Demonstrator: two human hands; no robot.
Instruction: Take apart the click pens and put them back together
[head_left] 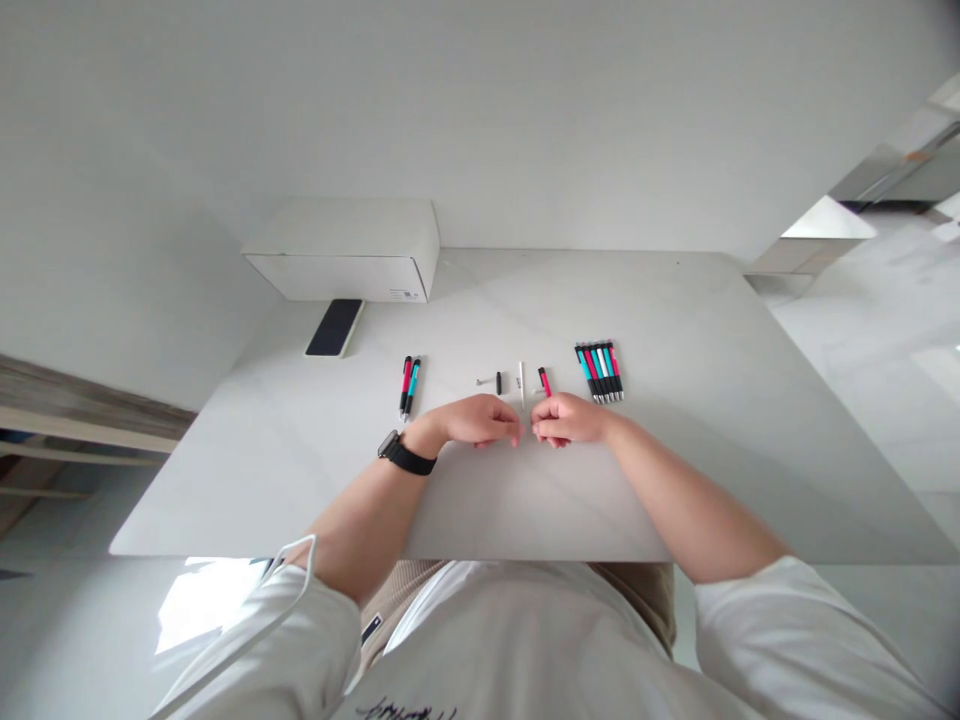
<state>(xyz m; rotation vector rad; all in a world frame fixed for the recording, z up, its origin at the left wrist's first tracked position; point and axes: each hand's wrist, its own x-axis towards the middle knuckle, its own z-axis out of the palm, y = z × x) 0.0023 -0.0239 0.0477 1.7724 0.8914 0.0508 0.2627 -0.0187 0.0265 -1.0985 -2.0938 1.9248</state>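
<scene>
My left hand [484, 420] is closed, its fingers curled with the tips pressed together; anything in them is too small or hidden. Just to its right, my right hand [568, 418] has its fingers bent into a pinch, and I cannot make out what they hold. Parts of a taken-apart pen lie just beyond both hands: a small silvery tip [484, 381], a black grip sleeve [499, 383] and a thin white refill [523, 378]. A red pen barrel with a black clip [544, 379] lies at the right hand's knuckles, partly hidden by it.
Red and teal pens [410, 385] lie side by side on the left. Several pens in a row [600, 372] lie on the right. A phone [334, 328] rests before a white box [337, 275] at the back left of the table [712, 340].
</scene>
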